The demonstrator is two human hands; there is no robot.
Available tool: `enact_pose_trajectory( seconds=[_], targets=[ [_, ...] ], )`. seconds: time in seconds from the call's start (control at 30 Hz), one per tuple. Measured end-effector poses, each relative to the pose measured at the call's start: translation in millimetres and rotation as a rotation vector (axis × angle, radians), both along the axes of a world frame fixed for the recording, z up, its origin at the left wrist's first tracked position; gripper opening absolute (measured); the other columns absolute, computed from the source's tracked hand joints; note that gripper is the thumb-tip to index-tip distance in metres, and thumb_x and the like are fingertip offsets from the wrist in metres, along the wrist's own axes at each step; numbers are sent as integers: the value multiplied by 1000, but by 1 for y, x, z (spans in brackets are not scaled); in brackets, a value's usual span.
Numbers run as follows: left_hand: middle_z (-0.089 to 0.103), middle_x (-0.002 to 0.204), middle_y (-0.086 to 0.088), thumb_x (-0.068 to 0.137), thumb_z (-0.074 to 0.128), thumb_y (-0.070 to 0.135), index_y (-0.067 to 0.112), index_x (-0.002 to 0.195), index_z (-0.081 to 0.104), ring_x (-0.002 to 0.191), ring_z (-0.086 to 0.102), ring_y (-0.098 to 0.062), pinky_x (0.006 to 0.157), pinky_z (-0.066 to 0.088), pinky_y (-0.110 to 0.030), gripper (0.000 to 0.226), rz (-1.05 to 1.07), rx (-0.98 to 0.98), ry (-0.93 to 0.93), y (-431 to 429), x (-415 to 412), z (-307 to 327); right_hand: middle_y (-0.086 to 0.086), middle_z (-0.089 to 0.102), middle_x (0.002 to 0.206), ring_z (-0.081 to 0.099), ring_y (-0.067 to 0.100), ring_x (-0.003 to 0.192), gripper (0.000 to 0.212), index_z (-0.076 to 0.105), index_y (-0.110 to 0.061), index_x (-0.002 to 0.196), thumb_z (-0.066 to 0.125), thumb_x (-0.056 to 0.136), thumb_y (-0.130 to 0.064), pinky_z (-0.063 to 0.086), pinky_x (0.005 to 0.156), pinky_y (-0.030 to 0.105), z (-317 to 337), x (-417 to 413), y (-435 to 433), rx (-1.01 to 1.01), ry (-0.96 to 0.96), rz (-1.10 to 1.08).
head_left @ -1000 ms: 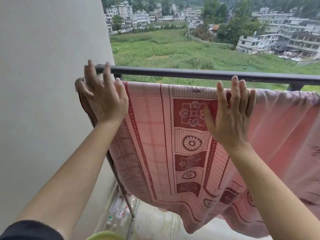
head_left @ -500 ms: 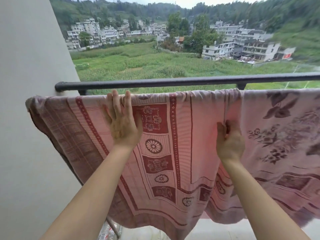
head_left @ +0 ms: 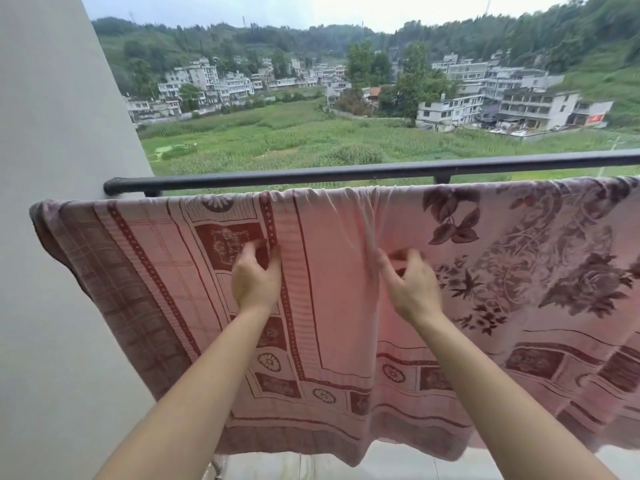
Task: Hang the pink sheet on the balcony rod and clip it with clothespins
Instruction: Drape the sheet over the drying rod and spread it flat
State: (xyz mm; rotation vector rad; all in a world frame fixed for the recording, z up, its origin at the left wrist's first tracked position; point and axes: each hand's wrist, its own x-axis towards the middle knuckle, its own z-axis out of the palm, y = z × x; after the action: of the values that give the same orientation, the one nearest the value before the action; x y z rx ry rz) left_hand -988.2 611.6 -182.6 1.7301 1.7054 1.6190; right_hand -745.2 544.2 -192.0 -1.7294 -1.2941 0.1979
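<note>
- Pink sheet [head_left: 332, 306] is pinched in the curled fingers of the left hand [head_left: 256, 284], at a dark red border stripe
- right hand [head_left: 412, 287] is blurred, fingers bent against a fold of the sheet; whether it has hold of it I cannot tell
- sheet hangs draped just below the black railing [head_left: 346, 172], spread along its length
- grey wall [head_left: 52, 133] meets the railing's left end

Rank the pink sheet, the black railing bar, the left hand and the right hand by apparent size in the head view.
1. pink sheet, filling most of the lower frame.
2. black railing bar, long but thin.
3. left hand and right hand: they look alike, so tied; the right one is blurred.
</note>
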Motion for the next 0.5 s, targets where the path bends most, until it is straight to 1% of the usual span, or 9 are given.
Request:
enact_pose_trajectory(
  seconds=[0.03,0.07,0.13,0.2,0.23,0.3,0.33,0.43,0.5],
  targets=[
    [59,125,-2,94,58,45,17,124,57,115,55,-17,86,47,-28,41,46,39,31,0,0,4,-1,54,118,58,18,104,53,54,-22,118,48,91,-67,45,84,32,8,5,1,91,34,-47],
    [50,134,-5,94,56,43,19,130,51,121,48,-18,90,45,-32,43,99,88,53,1,0,9,7,47,132,52,24,119,52,50,-17,127,50,94,-58,43,93,35,15,9,4,190,3,-105],
    [32,149,-11,95,50,40,23,139,40,134,34,-25,99,40,-39,48,180,187,110,2,-1,22,17,30,151,31,32,140,51,45,-15,138,51,97,-44,29,112,44,34,15,11,338,-194,-192],
    [13,161,-9,98,42,42,29,149,26,147,15,-25,113,22,-47,55,203,177,285,10,-9,37,17,20,159,15,33,149,57,35,-18,149,44,100,-46,10,119,48,54,17,23,351,-396,-100],
    [4,164,-6,100,36,45,31,153,18,150,5,-23,116,11,-50,58,200,127,397,15,-17,43,15,19,161,11,31,151,61,29,-21,154,38,101,-51,4,120,49,61,20,29,310,-501,-29],
    [-1,165,-3,99,24,50,33,155,11,151,-3,-22,119,3,-54,60,218,1,572,27,-37,49,12,28,159,15,30,151,66,24,-26,156,24,101,-62,-1,120,53,67,34,39,185,-701,18],
    [-1,165,-2,98,20,52,33,155,11,151,-3,-21,120,3,-56,61,231,-49,619,31,-47,48,12,35,153,21,30,148,67,28,-26,153,20,100,-66,2,121,55,68,47,40,144,-755,-21],
    [-3,165,2,96,18,54,37,155,6,151,-3,-19,119,5,-57,63,230,-82,712,37,-71,41,16,45,133,32,35,138,65,44,-19,133,19,98,-68,12,120,56,68,92,38,143,-717,-219],
    [1,164,-1,96,19,55,33,156,7,150,1,-22,118,8,-55,65,224,-44,762,40,-76,39,17,48,129,34,35,136,62,48,-17,121,18,99,-66,14,119,57,71,103,38,117,-659,-286]
  ],
)
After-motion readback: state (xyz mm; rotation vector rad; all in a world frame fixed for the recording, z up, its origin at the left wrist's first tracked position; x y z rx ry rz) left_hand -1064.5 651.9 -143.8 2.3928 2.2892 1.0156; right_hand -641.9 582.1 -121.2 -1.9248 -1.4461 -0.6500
